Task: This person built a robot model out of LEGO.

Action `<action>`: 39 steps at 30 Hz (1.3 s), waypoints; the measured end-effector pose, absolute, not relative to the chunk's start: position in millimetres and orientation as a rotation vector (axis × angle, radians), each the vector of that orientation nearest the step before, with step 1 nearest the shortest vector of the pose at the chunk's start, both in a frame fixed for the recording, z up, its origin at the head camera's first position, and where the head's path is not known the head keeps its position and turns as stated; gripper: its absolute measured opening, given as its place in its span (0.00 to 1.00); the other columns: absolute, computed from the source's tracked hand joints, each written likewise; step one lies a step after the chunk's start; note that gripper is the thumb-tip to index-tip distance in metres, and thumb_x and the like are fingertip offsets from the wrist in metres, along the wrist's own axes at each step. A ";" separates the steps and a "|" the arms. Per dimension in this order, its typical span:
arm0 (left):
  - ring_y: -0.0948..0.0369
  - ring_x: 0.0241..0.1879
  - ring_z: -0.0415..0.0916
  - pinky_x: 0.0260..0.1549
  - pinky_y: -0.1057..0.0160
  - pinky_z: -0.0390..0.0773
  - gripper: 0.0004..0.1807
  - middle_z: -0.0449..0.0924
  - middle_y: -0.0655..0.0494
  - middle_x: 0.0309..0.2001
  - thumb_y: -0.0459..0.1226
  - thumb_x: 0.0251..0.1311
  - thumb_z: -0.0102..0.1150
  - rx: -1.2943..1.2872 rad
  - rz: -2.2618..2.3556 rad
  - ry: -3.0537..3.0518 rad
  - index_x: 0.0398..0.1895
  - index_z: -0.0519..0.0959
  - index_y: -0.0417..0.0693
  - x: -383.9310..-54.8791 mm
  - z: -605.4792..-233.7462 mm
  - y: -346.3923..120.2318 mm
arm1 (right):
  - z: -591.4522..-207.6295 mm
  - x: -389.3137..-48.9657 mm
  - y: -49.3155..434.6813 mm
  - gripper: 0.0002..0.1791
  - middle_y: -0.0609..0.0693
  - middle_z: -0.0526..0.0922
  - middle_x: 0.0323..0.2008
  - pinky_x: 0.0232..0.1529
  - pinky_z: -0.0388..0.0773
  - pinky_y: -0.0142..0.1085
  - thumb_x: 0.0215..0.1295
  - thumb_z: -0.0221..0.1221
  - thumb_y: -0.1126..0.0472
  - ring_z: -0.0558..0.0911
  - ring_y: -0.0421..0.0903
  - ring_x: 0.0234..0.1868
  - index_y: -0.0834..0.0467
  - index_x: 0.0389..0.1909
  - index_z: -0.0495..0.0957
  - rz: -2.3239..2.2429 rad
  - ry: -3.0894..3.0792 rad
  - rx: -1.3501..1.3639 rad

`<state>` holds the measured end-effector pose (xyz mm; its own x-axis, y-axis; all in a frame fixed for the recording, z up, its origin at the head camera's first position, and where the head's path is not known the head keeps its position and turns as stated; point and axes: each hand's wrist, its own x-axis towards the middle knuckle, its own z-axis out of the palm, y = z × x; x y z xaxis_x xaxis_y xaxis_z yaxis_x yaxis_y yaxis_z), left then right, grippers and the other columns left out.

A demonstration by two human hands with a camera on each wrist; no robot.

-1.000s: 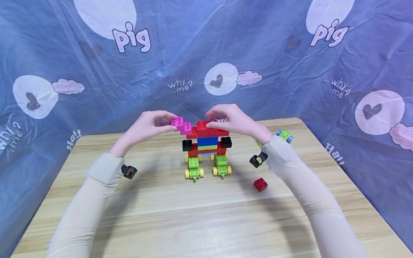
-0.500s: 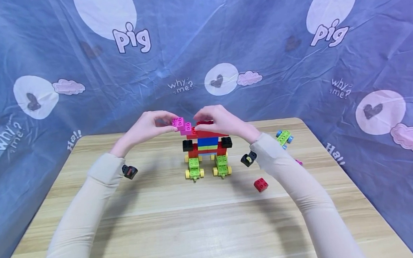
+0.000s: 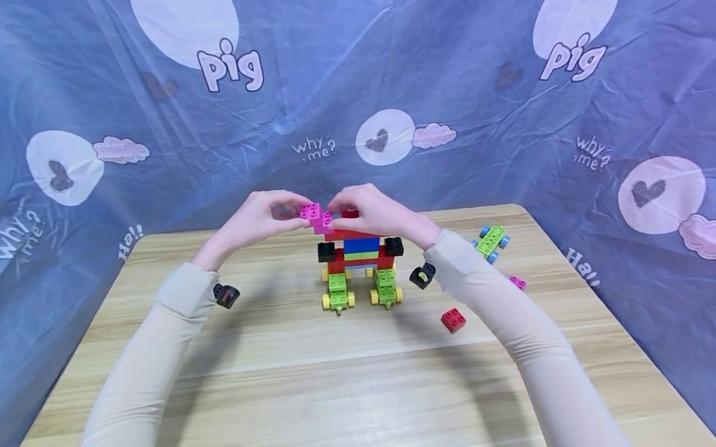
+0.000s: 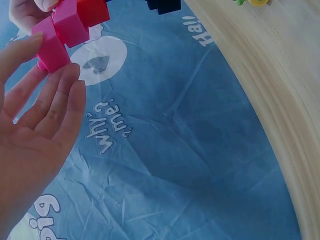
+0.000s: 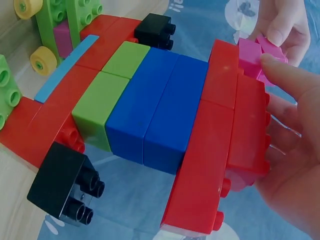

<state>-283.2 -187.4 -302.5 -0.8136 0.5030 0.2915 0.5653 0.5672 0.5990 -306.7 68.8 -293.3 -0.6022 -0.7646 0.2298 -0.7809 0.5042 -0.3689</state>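
A figure of toy building blocks stands midway along the table, with red blocks (image 5: 205, 145) across its top, blue blocks (image 3: 362, 244) below and a black block (image 3: 326, 252) at each side. Two green wheeled bases (image 3: 337, 287) with yellow wheels carry it. At its upper left end, two pink blocks join in a step. My left hand (image 3: 265, 219) pinches the outer pink block (image 4: 52, 47) between thumb and fingers. The right hand (image 3: 372, 212) has its thumb against the inner pink block (image 5: 250, 54), its fingers curled behind the figure's top and partly hidden.
On the right of the wooden table (image 3: 283, 406) lie a loose red block (image 3: 453, 319), a small pink block (image 3: 517, 283) partly behind the right sleeve, and a green wheeled base with blue wheels (image 3: 490, 241). A blue printed cloth (image 3: 337, 81) hangs behind the table.
My right hand has moved left along the figure's top, from the red blocks to the inner pink block. The left hand keeps its pinch in nearly the same place.
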 end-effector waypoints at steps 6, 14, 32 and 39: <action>0.59 0.40 0.81 0.44 0.62 0.84 0.19 0.87 0.51 0.40 0.38 0.58 0.70 -0.939 -1.061 -2.695 0.53 0.83 0.47 -283.9 -301.2 -185.7 | -293.4 -304.4 64.4 0.17 0.55 0.87 0.48 0.49 0.83 0.36 0.66 0.64 0.54 0.84 0.47 0.45 0.60 0.50 0.84 0.656 -2.694 1.360; 0.60 0.37 0.81 0.40 0.66 0.83 0.17 0.87 0.52 0.39 0.37 0.56 0.70 -0.979 -0.973 -2.675 0.50 0.85 0.48 -285.8 -297.1 -182.5 | -293.6 -303.0 63.3 0.17 0.55 0.88 0.46 0.48 0.84 0.36 0.65 0.65 0.54 0.85 0.48 0.43 0.61 0.49 0.85 0.653 -2.682 1.329; 0.57 0.34 0.78 0.39 0.60 0.82 0.17 0.85 0.47 0.38 0.35 0.59 0.67 -1.074 -0.811 -2.725 0.52 0.84 0.44 -285.6 -285.4 -174.6 | -297.0 -304.2 64.6 0.16 0.54 0.89 0.44 0.48 0.84 0.36 0.64 0.66 0.53 0.85 0.47 0.42 0.60 0.47 0.85 0.655 -2.685 1.297; 0.55 0.40 0.81 0.48 0.54 0.85 0.18 0.86 0.47 0.44 0.36 0.60 0.66 -1.046 -0.857 -2.704 0.53 0.82 0.41 -282.8 -292.9 -174.7 | -298.5 -303.9 67.5 0.17 0.55 0.89 0.45 0.52 0.84 0.37 0.64 0.66 0.54 0.85 0.48 0.45 0.61 0.48 0.85 0.695 -2.698 1.280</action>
